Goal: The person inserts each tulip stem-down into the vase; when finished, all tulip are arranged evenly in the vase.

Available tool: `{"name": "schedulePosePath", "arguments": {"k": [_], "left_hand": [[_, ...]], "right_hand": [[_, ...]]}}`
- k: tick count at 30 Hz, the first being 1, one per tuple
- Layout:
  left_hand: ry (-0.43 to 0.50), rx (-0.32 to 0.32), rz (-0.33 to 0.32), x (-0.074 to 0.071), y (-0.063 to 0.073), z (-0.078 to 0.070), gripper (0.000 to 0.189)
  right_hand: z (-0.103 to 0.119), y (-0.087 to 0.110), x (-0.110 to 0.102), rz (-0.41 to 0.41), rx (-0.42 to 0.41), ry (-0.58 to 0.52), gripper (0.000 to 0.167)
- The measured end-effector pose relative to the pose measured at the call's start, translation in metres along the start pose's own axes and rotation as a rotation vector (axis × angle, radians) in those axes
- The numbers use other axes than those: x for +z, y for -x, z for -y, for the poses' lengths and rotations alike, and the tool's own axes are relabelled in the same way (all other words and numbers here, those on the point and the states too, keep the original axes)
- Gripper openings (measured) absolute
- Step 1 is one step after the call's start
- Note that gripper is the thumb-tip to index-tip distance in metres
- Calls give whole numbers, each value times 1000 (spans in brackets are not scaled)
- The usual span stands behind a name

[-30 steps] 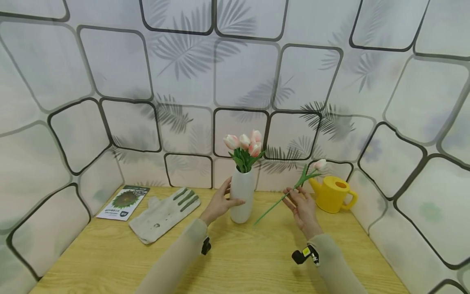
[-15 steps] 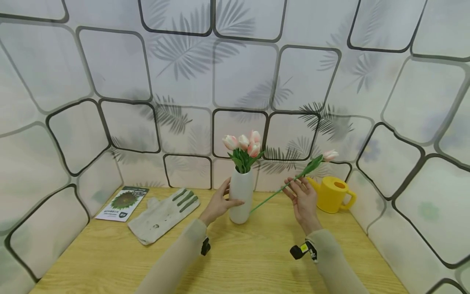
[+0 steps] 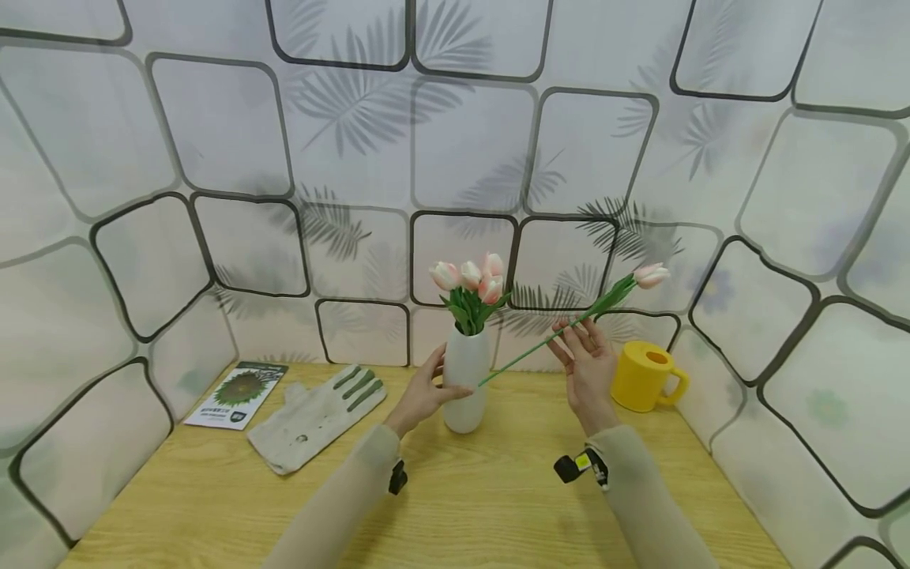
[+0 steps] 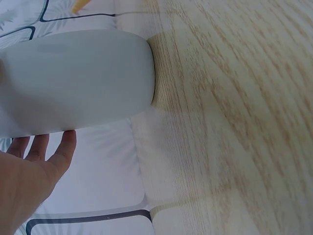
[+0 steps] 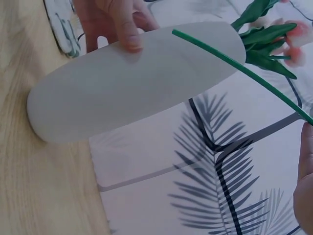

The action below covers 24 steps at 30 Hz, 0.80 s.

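A white vase (image 3: 467, 365) stands upright on the table, holding several pink-and-white tulips (image 3: 471, 276) with green leaves. My left hand (image 3: 425, 393) grips its left side, thumb across the front and fingers behind, as the left wrist view also shows around the vase (image 4: 83, 78). Between thumb and fingers, my right hand (image 3: 592, 371) pinches the green stem of a single tulip (image 3: 650, 276). That tulip slants, bloom up to the right. In the right wrist view its stem (image 5: 234, 63) crosses in front of the vase (image 5: 132, 88); whether it touches the vase I cannot tell.
A yellow watering can (image 3: 641, 378) stands right of my right hand, its spout hidden behind that hand. On the left lie a white-and-green work glove (image 3: 320, 415) and a sunflower seed packet (image 3: 238, 393). Patterned curtain walls (image 3: 469, 142) close off the back and sides.
My right hand has risen slightly, carrying the single tulip. Its bloom has moved up and right, and its lower stem end has come up toward the vase. The left hand stays on the vase.
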<state>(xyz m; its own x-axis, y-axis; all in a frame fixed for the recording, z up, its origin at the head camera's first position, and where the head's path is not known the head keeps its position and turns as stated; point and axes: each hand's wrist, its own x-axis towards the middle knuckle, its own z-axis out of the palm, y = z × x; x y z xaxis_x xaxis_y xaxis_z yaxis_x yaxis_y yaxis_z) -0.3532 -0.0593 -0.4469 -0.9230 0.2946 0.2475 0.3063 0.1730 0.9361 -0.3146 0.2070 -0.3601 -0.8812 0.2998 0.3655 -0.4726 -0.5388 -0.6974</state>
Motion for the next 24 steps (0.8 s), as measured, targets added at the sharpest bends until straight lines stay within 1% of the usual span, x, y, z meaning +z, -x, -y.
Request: {"name": "schedulePosePath", "arguments": {"k": [4, 10, 12, 14, 16, 18, 24], "left_hand": [[1, -10, 2, 0, -1, 1, 94], [-7, -1, -3, 1, -1, 1, 95], [-5, -7, -5, 1, -1, 1, 95], [-2, -9, -6, 1, -1, 0, 95], [-3, -5, -5, 1, -1, 1, 95], [-3, -3, -8, 1, -1, 1, 95], [2, 7, -21, 2, -2, 2, 94]], "right_hand": [[5, -4, 6, -7, -48, -14, 29], [16, -12, 15, -49, -90, -139, 25], [19, -15, 16, -60, -107, -179, 23], [22, -18, 17, -68, -121, -194, 21], [23, -19, 18, -65, -125, -193, 21], [24, -21, 20, -55, -127, -167, 22], [22, -23, 33, -8, -154, -56, 22]]}}
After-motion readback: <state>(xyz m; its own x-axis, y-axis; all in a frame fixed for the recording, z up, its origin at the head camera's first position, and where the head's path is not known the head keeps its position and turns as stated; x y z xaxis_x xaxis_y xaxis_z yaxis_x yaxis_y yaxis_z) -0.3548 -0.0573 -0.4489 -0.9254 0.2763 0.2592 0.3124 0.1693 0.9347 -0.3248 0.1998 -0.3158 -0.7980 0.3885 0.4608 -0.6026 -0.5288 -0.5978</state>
